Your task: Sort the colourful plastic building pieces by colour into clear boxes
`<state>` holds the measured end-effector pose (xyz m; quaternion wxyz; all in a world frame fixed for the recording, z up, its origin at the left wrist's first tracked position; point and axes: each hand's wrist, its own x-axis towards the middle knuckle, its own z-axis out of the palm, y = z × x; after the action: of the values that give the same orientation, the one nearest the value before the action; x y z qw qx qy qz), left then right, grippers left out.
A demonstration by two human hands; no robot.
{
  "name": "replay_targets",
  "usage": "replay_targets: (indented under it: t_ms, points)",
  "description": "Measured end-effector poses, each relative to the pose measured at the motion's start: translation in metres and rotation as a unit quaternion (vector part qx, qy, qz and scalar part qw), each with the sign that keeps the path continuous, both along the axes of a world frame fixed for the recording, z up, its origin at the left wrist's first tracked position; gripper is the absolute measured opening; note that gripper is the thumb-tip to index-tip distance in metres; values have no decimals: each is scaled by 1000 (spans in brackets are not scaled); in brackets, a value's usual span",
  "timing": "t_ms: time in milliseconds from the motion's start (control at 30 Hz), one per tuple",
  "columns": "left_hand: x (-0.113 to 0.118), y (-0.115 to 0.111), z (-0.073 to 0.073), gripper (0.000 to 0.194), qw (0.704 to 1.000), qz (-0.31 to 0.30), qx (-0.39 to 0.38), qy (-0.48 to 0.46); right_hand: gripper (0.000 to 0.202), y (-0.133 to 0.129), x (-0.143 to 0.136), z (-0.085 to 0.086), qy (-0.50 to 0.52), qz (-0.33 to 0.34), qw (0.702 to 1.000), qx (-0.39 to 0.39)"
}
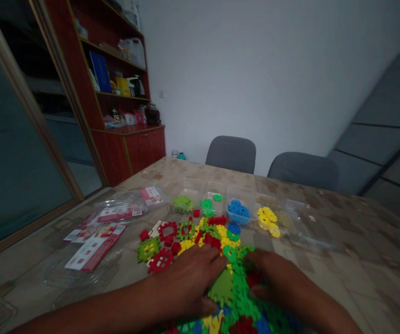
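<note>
A heap of plastic pieces (243,297) in green, red, yellow and blue lies at the near middle of the table. My left hand (200,273) rests on the heap beside a light-green toothed piece (222,286), its fingers apart. On the heap's right side is my right hand (272,273), curled at green and red pieces; what its fingertips hold, if anything, is hidden. Behind the heap stand clear containers with light-green pieces (183,203), green discs (207,207), blue discs (238,212) and yellow discs (268,221).
Clear plastic packages with printed cards (97,246) lie on the left of the patterned table (352,246). Two grey chairs (231,153) stand at the far edge. A red-brown cabinet (130,150) is at the back left.
</note>
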<state>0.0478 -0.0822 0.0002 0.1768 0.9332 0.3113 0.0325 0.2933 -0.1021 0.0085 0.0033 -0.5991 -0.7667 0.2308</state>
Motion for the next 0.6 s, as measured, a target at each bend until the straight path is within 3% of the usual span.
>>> replay_targets:
  t_ms: [267,400,500,600]
  points:
    - [5,-3,5,56,1000,10,-21,14,29,0,0,2,3,-20,1000,7]
    - [-7,5,20,62,998,18,-45,-44,32,1,0,3,20,-26,999,-2]
    - [-22,36,45,63,994,54,-5,-98,30,2,2,1,27,-25,999,-3]
    - [-38,92,68,57,985,150,74,-51,24,3,3,-2,40,-25,999,11]
